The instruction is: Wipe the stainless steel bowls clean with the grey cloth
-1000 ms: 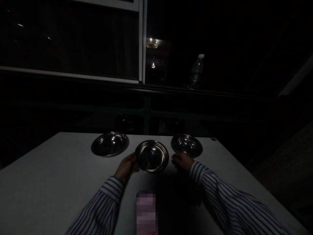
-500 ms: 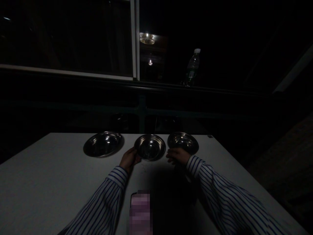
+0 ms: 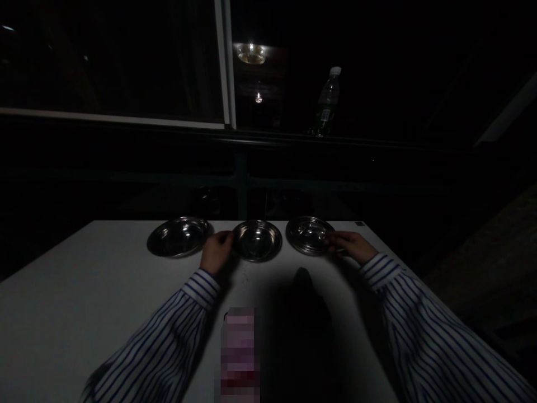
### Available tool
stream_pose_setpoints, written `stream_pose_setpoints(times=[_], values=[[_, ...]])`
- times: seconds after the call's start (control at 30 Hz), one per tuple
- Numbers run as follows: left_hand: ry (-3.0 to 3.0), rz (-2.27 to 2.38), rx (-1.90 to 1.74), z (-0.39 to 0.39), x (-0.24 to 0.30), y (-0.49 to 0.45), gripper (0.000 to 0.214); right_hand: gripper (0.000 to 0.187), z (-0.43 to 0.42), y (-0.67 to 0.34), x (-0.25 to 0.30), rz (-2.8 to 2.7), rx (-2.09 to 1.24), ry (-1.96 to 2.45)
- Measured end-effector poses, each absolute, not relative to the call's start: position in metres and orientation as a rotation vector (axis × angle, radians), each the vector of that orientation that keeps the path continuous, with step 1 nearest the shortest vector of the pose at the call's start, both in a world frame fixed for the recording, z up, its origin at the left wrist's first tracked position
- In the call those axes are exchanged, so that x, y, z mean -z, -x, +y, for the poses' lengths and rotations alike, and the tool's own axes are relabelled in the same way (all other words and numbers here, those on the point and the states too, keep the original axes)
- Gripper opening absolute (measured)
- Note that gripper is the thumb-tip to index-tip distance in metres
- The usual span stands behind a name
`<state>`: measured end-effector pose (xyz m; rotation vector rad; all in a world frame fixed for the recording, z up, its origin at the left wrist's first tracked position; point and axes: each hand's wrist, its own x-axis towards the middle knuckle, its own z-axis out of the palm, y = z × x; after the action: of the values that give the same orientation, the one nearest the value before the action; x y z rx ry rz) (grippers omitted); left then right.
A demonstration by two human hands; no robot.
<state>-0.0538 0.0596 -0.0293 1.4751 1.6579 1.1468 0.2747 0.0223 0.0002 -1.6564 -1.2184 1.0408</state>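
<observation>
Three shiny metal dishes stand in a row near the far edge of the white table. At the left rim of the middle metal bowl (image 3: 257,242) is my left hand (image 3: 216,252), its fingers curled and closed; the fingertips are dim and partly hidden. The left metal dish (image 3: 178,238) lies just beyond that hand's other side, and the hand overlaps its right edge in view. My right hand (image 3: 352,245) pinches the right rim of the right metal dish (image 3: 308,235). Both arms wear blue-and-white striped sleeves.
On the white table (image 3: 113,302), a pixelated pinkish rectangle (image 3: 239,352) with a dark corner lies close to me. A dark shadow covers the table's middle right. Past the far edge, a clear bottle (image 3: 328,103) with a white cap stands on a ledge beside a window frame (image 3: 226,73).
My right hand has moved right, from the near-left side of the right dish to its right rim. My left hand has shifted slightly up along the middle bowl's left side. The view has tilted a little down.
</observation>
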Motion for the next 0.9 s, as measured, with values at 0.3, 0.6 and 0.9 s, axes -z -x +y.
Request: stream_pose_setpoints(times=[0.3,0.6,0.9], values=[[-1.774,1.451,-0.816,0.061,0.011,0.008,0.031,0.021,0.015,-0.293,-0.003,-1.121,-0.975,1.692],[-1.939,1.407,-0.580,0.091,0.014,-0.033,0.028,0.018,0.026,-0.319,0.009,-1.031,-0.950,1.735],[-2.088,1.381,-0.353,0.131,0.017,-0.071,0.033,0.014,0.054,-0.342,0.050,-0.958,-1.032,1.779]])
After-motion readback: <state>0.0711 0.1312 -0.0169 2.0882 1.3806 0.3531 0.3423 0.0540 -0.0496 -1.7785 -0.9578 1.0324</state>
